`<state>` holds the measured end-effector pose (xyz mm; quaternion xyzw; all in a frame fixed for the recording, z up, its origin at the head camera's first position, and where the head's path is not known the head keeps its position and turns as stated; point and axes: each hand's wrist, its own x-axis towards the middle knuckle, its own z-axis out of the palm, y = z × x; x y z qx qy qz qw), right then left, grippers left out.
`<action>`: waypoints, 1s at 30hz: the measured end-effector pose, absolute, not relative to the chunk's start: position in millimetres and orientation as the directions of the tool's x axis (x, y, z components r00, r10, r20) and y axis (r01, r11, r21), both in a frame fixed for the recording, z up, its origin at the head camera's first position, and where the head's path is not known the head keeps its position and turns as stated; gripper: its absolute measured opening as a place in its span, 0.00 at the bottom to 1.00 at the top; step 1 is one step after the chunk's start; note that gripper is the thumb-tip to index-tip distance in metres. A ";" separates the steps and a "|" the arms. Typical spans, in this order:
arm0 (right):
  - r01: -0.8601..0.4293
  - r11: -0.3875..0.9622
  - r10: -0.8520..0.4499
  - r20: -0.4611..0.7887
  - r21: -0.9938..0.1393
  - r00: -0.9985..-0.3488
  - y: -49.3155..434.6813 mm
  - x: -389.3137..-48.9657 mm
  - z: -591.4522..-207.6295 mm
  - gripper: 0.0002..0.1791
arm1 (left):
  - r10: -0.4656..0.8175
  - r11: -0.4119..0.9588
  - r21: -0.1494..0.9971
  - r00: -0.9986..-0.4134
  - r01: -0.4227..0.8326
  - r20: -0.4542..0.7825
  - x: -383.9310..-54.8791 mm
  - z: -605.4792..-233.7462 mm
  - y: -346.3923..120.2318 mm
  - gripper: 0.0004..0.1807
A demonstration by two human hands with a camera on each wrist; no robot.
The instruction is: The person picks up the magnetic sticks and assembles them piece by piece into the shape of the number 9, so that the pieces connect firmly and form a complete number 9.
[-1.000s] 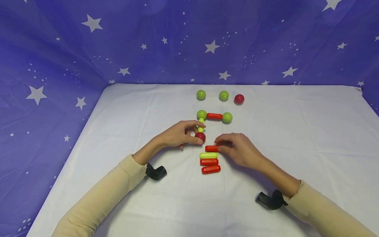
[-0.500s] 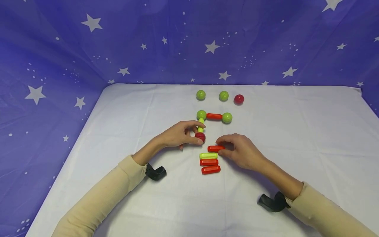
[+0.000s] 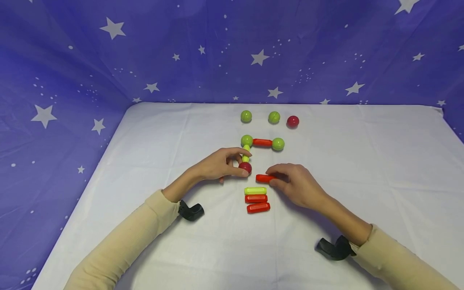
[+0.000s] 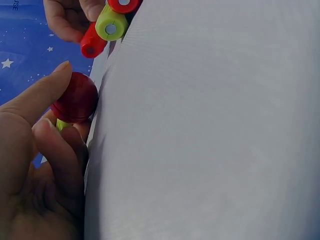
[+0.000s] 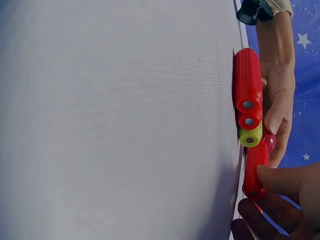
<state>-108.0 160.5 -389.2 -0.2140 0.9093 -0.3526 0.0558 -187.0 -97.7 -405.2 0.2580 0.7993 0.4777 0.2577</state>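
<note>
My left hand (image 3: 224, 164) holds a red ball (image 3: 245, 167) between thumb and fingers. That ball sits at the near end of a yellow-green rod (image 3: 246, 153), which reaches up to a green ball (image 3: 247, 140). A red rod (image 3: 262, 142) runs from there to a second green ball (image 3: 278, 143). To the right, my right hand (image 3: 295, 183) pinches the right end of a loose red rod (image 3: 263, 178) by thumb and fingers. In the right wrist view the thumb lies against this red rod (image 5: 256, 162), whose end face shows.
Below lie a yellow-green rod (image 3: 255, 191) and two red rods (image 3: 255, 198), side by side on the white cloth (image 3: 362, 181). Along the back rest two loose green balls (image 3: 246, 116) and a red ball (image 3: 293, 121). A starry blue curtain (image 3: 203, 72) stands behind.
My right hand has drawn the red rod to the right and slightly away from me, apart from the yellow-green rod below. My left hand stays on the red ball.
</note>
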 end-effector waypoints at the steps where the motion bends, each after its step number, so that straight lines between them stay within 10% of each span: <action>1: -0.347 0.655 -0.424 0.053 -0.671 -0.904 160.9 -108.0 -389.4 0.16 | 0.658 0.410 0.897 -0.735 0.165 -0.166 -187.0 -405.3 -97.9 0.29; 30: -0.363 0.617 -0.397 0.122 -0.698 -0.910 151.9 -118.6 -388.5 0.13 | 0.654 0.415 0.897 -0.736 0.155 -0.175 -187.6 -406.3 -98.0 0.30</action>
